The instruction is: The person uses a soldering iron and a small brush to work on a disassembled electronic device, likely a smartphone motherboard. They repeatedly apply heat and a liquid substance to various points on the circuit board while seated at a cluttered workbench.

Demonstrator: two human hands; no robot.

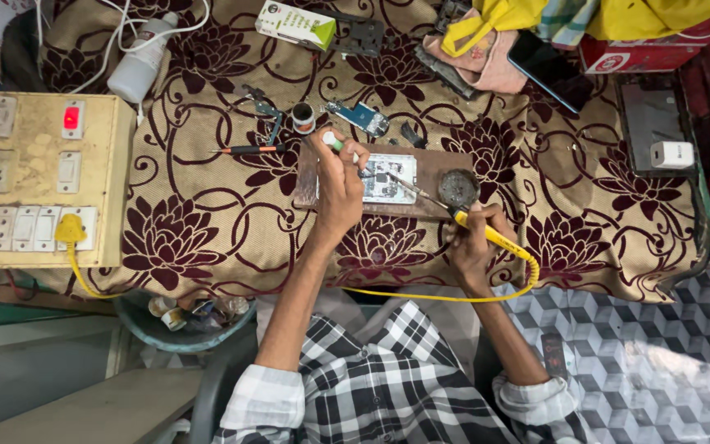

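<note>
The right hand [474, 247] grips a light, stiff yellow soldering iron [495, 238] by its handle, its tip toward 10 o'clock over the fragile circuit board [388, 177], while the left hand [340, 185] pinches a small white-green tube [333, 141].

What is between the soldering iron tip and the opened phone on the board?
Nothing visible. The soldering iron in the right hand reaches its tip onto the opened phone; the left hand holds a small tool beside it.
</note>
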